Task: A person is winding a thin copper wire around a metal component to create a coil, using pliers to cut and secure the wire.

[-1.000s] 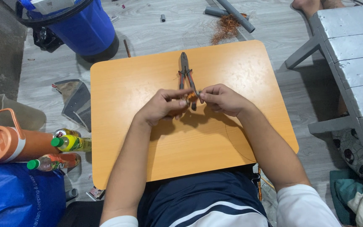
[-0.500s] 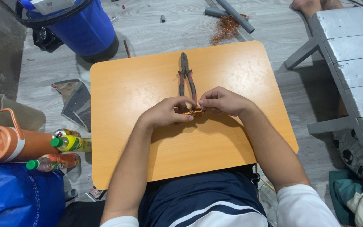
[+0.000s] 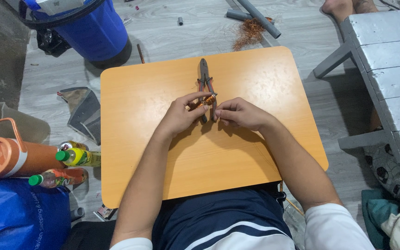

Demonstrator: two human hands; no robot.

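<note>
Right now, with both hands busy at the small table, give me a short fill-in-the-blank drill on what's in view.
1. The left hand and right hand pinch a small coil of ____-coloured wire.
2. Under the coil, on the orange table, lies a pair of ____.
3. The big bucket on the floor beyond the table is ____.
4. A loose tangle of wire lies on the ____ near grey pipes.

Missing words: copper; pliers; blue; floor

Even, bright light; sharp, soft shadows
</note>
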